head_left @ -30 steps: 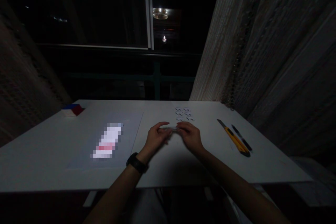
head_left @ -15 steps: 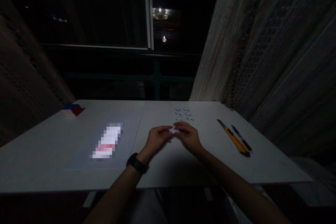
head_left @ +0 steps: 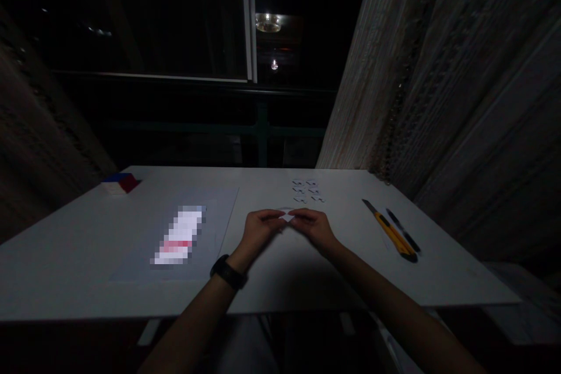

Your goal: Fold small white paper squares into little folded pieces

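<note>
A small white piece of paper (head_left: 287,217) is pinched between my two hands over the middle of the white table (head_left: 267,286). My left hand (head_left: 262,227), with a black watch on its wrist, grips the paper's left side between thumb and fingers. From the right, my right hand (head_left: 314,227) grips the other side, its fingertips almost meeting the left ones. The fingers hide part of the paper. Just beyond the hands lie several small paper pieces with dark marks (head_left: 307,191), set out in two columns.
On the right lie a yellow utility knife (head_left: 391,234), blade out, and a dark pen (head_left: 403,229). A large sheet (head_left: 225,210) at left bears a bright, pixelated phone-like shape (head_left: 179,236). A blue, red and white block (head_left: 119,183) sits at the far left. Curtains (head_left: 355,99) flank the table.
My right hand's fingers have come down and flattened slightly around the paper, so more of the paper shows. My left hand has stayed nearly in place.
</note>
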`<state>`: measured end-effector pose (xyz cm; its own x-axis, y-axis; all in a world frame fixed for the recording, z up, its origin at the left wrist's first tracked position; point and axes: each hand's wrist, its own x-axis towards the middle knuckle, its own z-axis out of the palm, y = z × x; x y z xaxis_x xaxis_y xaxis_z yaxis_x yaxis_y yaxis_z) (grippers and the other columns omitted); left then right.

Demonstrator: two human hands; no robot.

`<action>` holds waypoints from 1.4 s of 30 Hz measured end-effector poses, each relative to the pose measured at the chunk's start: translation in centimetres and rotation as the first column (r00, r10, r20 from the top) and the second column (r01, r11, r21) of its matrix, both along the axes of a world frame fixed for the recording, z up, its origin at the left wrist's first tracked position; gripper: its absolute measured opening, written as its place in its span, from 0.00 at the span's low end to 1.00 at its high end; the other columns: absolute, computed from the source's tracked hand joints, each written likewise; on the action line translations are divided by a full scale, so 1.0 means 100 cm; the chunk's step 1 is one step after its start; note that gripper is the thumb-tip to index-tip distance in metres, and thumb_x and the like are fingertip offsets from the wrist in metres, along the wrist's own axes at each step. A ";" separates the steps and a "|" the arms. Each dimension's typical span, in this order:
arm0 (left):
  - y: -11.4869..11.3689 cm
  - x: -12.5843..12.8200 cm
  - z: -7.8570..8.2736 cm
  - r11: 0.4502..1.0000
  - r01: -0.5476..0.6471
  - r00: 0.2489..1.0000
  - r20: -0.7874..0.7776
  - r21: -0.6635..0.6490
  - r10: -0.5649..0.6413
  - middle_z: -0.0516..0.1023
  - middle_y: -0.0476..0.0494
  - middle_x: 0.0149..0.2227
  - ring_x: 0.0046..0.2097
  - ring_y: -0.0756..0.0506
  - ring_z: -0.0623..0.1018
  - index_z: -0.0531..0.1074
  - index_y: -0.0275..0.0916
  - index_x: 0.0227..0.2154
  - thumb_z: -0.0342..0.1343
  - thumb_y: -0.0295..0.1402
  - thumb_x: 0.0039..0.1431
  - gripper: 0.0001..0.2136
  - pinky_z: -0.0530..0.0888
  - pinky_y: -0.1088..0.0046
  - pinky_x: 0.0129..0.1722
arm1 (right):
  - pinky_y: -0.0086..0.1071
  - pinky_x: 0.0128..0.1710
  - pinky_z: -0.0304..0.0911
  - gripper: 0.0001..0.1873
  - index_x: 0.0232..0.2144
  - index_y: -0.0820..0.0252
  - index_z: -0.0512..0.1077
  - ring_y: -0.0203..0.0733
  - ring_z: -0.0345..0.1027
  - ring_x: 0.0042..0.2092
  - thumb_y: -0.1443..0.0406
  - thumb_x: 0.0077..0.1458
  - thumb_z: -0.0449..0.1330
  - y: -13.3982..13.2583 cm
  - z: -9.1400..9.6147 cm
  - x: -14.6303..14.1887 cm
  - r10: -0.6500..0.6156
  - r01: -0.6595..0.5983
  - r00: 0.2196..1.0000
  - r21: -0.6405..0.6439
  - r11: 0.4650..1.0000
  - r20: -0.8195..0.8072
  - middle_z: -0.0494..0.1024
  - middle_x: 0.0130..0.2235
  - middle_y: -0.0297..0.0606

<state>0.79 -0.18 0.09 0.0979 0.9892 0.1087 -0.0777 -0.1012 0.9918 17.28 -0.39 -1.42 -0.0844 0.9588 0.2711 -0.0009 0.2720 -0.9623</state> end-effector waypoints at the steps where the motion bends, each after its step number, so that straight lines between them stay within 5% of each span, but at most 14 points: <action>1: 0.000 0.000 0.000 1.000 0.010 1.000 0.002 -0.011 -0.010 0.77 0.42 0.24 0.24 0.49 0.74 0.77 0.31 0.28 0.64 0.28 0.36 0.11 0.70 0.73 0.27 | 0.34 0.33 0.65 0.14 0.30 0.60 0.76 0.39 0.69 0.30 0.61 0.36 0.66 0.000 0.000 0.000 0.006 -0.007 1.000 -0.023 1.000 -0.018 0.76 0.28 0.37; 10: -0.001 -0.003 -0.002 0.988 0.135 0.990 0.054 -0.079 -0.131 0.75 0.44 0.22 0.25 0.50 0.73 0.76 0.31 0.29 0.66 0.29 0.34 0.14 0.69 0.75 0.26 | 0.30 0.27 0.62 0.14 0.26 0.61 0.76 0.34 0.67 0.24 0.65 0.29 0.69 0.000 -0.003 0.003 0.069 -0.101 0.982 -0.176 0.979 -0.177 0.75 0.23 0.33; 30: -0.003 -0.007 0.001 0.942 0.238 0.969 0.118 -0.235 -0.216 0.78 0.39 0.25 0.27 0.47 0.76 0.77 0.30 0.26 0.67 0.26 0.32 0.12 0.73 0.70 0.32 | 0.29 0.27 0.61 0.12 0.23 0.62 0.77 0.35 0.66 0.26 0.64 0.29 0.69 0.003 -0.007 0.008 0.106 -0.118 0.989 -0.128 0.985 -0.102 0.74 0.23 0.34; 42: -0.001 -0.006 0.002 0.973 0.133 0.991 0.047 -0.188 -0.127 0.76 0.42 0.19 0.23 0.49 0.74 0.77 0.32 0.19 0.69 0.27 0.25 0.12 0.71 0.72 0.26 | 0.29 0.24 0.62 0.14 0.20 0.62 0.73 0.34 0.66 0.21 0.63 0.25 0.70 0.000 0.000 0.005 0.046 -0.057 0.997 -0.164 0.985 -0.069 0.73 0.19 0.32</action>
<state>0.18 -0.29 0.24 0.2267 0.9711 -0.0750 -0.1120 0.1025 0.9884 17.74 -0.41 -1.38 -0.1218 0.9858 0.1152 -0.0749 0.1066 -0.9915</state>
